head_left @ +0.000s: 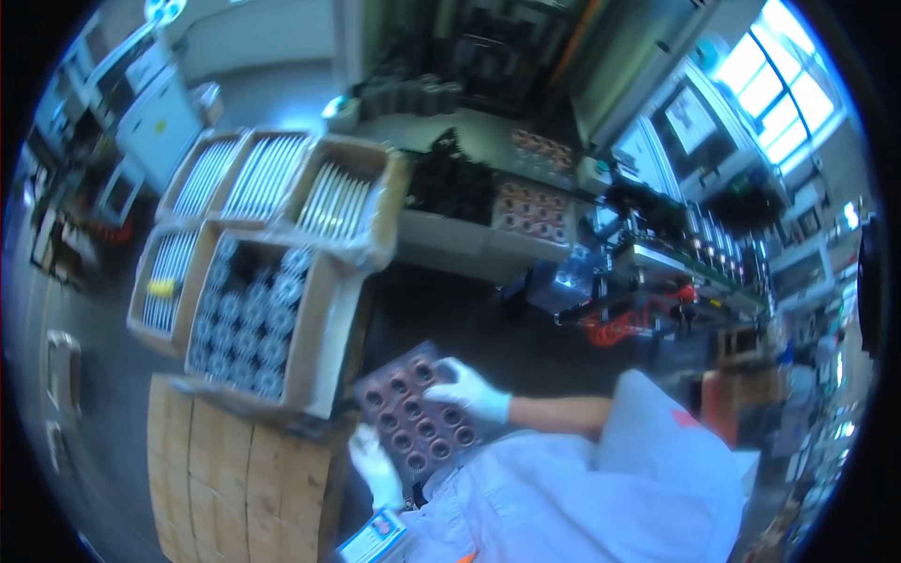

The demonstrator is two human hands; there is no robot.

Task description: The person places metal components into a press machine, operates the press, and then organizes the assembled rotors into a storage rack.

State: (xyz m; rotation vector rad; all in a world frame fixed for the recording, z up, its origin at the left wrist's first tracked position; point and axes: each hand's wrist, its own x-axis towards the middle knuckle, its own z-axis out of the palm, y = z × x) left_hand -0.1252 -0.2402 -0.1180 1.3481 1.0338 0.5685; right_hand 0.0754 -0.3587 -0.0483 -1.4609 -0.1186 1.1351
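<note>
Together, left hand and right hand grip the tray.

— Where does the light come from?
— From the bright window at the top right. It glares white.
— Is it sharp?
— No, all blurry. The edges bend and go black.

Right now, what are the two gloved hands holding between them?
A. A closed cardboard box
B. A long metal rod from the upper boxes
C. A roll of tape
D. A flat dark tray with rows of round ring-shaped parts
D: the right hand grips the far edge and the left hand the near edge of a flat dark tray filled with rows of round ring-shaped parts, next to the open cardboard box of grey round parts.
</note>
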